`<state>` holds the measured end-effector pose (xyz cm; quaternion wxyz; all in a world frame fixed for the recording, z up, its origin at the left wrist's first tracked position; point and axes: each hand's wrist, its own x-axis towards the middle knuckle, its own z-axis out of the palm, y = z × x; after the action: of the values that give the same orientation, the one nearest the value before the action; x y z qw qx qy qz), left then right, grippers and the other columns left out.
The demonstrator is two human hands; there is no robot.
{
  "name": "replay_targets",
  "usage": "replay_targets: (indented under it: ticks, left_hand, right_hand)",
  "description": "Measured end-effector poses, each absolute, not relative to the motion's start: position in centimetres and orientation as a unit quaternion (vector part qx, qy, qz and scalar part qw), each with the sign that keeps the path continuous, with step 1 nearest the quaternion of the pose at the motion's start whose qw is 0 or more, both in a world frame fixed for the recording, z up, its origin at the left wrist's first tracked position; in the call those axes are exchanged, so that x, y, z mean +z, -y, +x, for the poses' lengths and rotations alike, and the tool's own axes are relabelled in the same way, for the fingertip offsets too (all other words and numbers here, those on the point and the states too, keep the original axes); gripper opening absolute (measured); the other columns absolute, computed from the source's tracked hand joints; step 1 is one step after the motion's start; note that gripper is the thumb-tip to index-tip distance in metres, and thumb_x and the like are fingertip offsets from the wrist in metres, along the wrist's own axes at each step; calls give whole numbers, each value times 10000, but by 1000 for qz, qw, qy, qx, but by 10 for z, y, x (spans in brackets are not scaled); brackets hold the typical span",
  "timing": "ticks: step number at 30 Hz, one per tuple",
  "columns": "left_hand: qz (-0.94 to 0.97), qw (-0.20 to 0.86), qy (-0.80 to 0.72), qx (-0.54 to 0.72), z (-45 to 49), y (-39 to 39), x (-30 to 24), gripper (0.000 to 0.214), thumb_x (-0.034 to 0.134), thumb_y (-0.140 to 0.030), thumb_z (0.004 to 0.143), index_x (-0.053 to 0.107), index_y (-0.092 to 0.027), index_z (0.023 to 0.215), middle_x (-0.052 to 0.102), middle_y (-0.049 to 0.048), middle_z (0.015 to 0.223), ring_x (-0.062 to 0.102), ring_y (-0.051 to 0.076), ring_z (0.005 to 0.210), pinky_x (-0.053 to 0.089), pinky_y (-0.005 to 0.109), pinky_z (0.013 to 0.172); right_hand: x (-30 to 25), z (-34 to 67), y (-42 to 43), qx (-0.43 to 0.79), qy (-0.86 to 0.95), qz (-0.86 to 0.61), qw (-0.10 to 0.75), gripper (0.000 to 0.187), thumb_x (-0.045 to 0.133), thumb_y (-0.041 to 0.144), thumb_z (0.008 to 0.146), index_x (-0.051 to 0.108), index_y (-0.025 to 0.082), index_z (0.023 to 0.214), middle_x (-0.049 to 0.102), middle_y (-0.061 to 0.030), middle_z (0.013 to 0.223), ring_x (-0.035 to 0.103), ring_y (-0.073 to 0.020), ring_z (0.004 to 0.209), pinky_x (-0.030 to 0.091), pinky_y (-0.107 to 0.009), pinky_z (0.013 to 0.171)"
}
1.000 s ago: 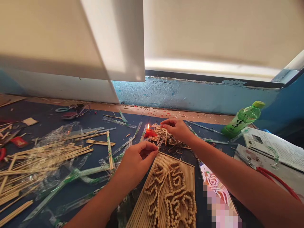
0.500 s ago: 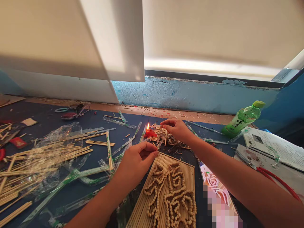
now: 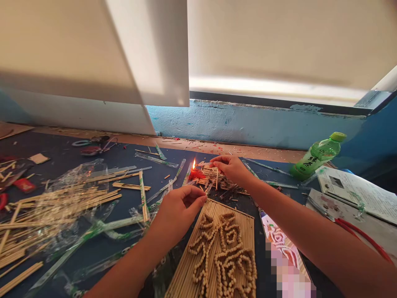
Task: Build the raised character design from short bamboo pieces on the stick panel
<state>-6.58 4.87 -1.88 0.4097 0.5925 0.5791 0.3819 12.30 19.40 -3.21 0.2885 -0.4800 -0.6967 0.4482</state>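
Note:
A small red candle (image 3: 194,173) burns on the dark blue table (image 3: 62,155). My right hand (image 3: 228,168) is pinched on a thin stick (image 3: 203,165) whose far end reaches toward the flame. It hovers over a heap of short cut sticks (image 3: 217,179). My left hand (image 3: 179,212) is curled with thumb and fingertips pinched together just left of a bamboo stick mat (image 3: 214,248); what it holds is too small to name. Rows of small wooden beads (image 3: 228,252) form characters on the mat.
Piles of bamboo sticks (image 3: 52,209) and clear plastic wrappers (image 3: 102,229) cover the left of the table. Scissors (image 3: 93,145) lie at the back left. A green bottle (image 3: 318,156) leans at the right, beside open printed pages (image 3: 356,190) and a red cord (image 3: 359,236).

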Motion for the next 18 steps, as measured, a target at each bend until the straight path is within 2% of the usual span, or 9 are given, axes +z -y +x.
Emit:
replay_targets:
  ticks: [18]
  left_hand:
    - [595, 398, -582, 388, -64, -50, -19, 196, 671, -398, 870, 733, -212, 855, 769, 38, 802, 708, 231, 755, 535, 337, 701]
  right_hand:
    - [-38, 119, -199, 484, 672, -474, 299, 312, 638, 353, 999, 636, 175, 1256, 664, -94, 1248, 683, -225, 1023, 591, -428, 863]
